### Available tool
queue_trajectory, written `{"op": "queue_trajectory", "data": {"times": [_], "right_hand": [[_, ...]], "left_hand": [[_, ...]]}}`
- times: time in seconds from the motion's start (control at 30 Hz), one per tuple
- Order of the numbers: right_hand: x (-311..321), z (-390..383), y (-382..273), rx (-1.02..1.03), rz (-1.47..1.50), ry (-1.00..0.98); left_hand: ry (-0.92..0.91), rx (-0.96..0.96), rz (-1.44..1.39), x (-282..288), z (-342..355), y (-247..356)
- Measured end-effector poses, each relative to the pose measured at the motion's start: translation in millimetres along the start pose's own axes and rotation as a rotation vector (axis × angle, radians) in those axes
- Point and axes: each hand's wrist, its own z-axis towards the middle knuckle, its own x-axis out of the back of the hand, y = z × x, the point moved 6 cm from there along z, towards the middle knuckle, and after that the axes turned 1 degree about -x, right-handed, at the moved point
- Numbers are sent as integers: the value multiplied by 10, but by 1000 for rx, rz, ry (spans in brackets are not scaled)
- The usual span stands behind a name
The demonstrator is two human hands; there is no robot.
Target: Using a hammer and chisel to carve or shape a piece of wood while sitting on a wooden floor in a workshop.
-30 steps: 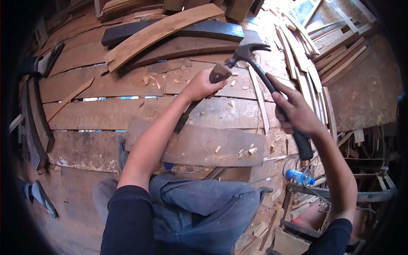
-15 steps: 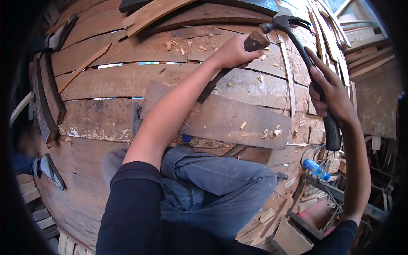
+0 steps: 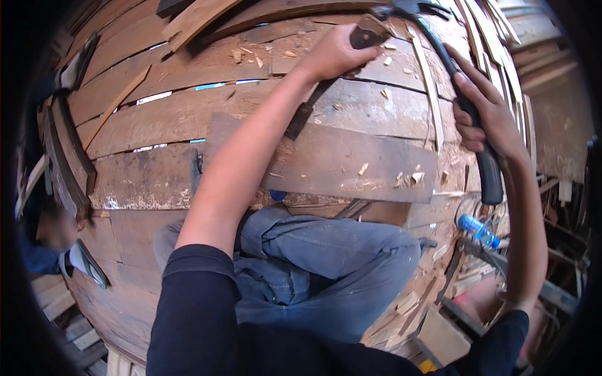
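Note:
My left hand [image 3: 343, 55] grips a long dark tool [image 3: 301, 118] with a worn, blocky top end, held at a slant with its lower end over a loose flat board [image 3: 351, 163] scattered with wood chips. My right hand [image 3: 480, 113] is closed round the black handle of a claw hammer [image 3: 423, 34]. The hammer head is beside the tool's top end; whether they touch I cannot tell. My bent, grey-trousered leg [image 3: 338, 250] lies below the board.
Curved timbers [image 3: 207, 19] lie at the top, thin strips [image 3: 476, 44] at the right. A blue-labelled bottle [image 3: 478, 230] lies by a metal frame [image 3: 558, 294]. At the left are dark curved pieces [image 3: 69, 156] and another person [image 3: 47, 238] with sandalled feet.
Both hands, the tool and the hammer have moved upward in the picture, as has the floor around them. More of the other person shows at the left. Both grips are unchanged.

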Motion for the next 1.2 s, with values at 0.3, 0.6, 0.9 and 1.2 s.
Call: {"op": "queue_trajectory", "data": {"times": [0.3, 0.6, 0.9, 1.2], "right_hand": [[-1137, -145, 1704, 108, 1061, 416], [-897, 2, 2107, 267, 1329, 421], [-1112, 29, 2043, 225, 1202, 463], [-1168, 60, 2035, 223, 1195, 489]], "left_hand": [[-73, 266, -260, -71, 23, -274], [9, 410, -189, 17, 100, -675], [12, 519, -184, -13, 96, -836], [33, 578, -228, 25, 91, -1109]]}}
